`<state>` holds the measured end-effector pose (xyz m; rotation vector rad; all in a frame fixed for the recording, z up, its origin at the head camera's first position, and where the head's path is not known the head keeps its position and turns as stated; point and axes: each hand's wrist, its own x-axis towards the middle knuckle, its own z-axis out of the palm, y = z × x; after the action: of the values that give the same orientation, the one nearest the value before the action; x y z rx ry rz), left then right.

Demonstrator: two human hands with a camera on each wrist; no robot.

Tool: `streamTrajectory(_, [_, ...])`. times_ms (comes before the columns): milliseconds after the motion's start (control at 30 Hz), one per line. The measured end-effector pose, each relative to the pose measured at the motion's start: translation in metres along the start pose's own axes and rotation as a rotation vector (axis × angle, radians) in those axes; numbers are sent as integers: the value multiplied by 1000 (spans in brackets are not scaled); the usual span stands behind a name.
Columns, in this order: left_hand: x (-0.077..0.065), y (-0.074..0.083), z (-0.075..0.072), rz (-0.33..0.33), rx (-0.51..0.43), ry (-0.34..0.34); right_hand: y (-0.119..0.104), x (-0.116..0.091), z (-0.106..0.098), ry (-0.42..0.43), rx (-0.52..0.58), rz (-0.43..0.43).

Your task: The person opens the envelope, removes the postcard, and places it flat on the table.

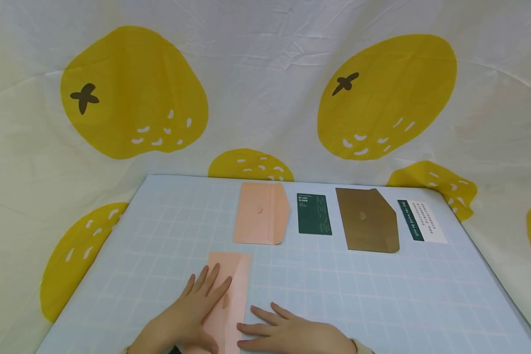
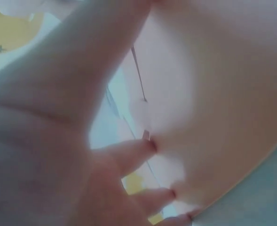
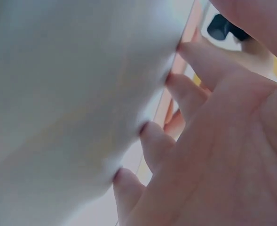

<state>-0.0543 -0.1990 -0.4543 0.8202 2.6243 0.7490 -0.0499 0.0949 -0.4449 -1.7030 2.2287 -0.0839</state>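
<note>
A pink paper envelope (image 1: 236,265) lies lengthwise near the table's front edge, with a fold line along its right part and a small half-round slit in the middle. On its left part rests my left hand (image 1: 192,312), fingers straight and spread, thumb toward the front. Those fingers touch the pink paper (image 2: 223,108) in the left wrist view. My right hand (image 1: 287,332) lies flat just to the right, fingers spread. Its thumb-side fingertips touch the envelope's right edge, while the others rest on the table; the right wrist view shows that pink edge (image 3: 191,26) beside them.
Along the back of the table (image 1: 159,236) lie a pink envelope (image 1: 252,221), a dark green card (image 1: 314,214), a brown envelope (image 1: 367,231) and a white-and-green card (image 1: 425,221). A white cloth (image 1: 265,98) with yellow fruit prints hangs behind.
</note>
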Motion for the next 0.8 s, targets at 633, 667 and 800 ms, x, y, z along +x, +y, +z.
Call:
streamTrajectory(633, [33, 30, 16, -42, 50, -10, 25, -42, -1, 85, 357, -22])
streamTrajectory(667, [34, 30, 16, -41, 57, -10, 27, -42, -2, 108, 391, -17])
streamTrajectory(800, [39, 29, 17, -24, 96, -30, 30, -37, -4, 246, 426, 60])
